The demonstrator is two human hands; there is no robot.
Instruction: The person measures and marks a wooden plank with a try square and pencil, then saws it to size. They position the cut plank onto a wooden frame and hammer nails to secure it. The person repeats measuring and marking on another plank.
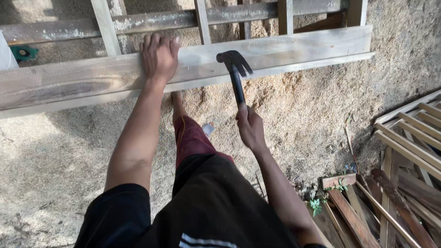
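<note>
Head view | left hand [159, 57] flat on rough plank [275, 50] | right hand [250, 128] grips black claw hammer [235, 69]

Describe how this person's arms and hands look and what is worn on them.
Both arms are bare from the short black sleeves down. The left hand and right hand wear no gloves; no watch, ring or wristband shows. The black garment has thin white stripes near its lower edge.

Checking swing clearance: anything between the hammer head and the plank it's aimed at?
Nothing visible. The hammer, gripped by the right hand, has its head right at the plank face. The left hand presses flat on the plank well to the side, apart from the head.
</note>
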